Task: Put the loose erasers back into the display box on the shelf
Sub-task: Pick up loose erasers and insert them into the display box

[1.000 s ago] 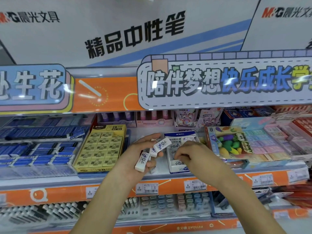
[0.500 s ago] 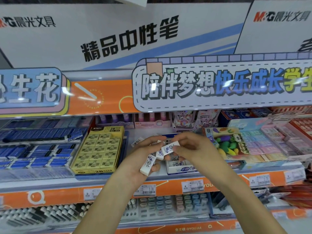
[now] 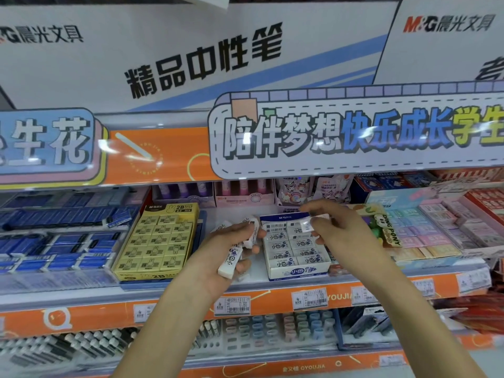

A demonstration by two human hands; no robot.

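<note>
Left hand [image 3: 218,257] grips several erasers [image 3: 231,260]; right hand [image 3: 335,233] pinches one eraser [image 3: 307,224] above display box [image 3: 296,249] (back row).

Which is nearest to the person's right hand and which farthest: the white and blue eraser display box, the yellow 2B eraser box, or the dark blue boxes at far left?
1. White and blue eraser display box: directly beneath the right hand.
2. Yellow 2B eraser box: further left, beyond the left hand.
3. Dark blue boxes: at the shelf's far left.
</note>
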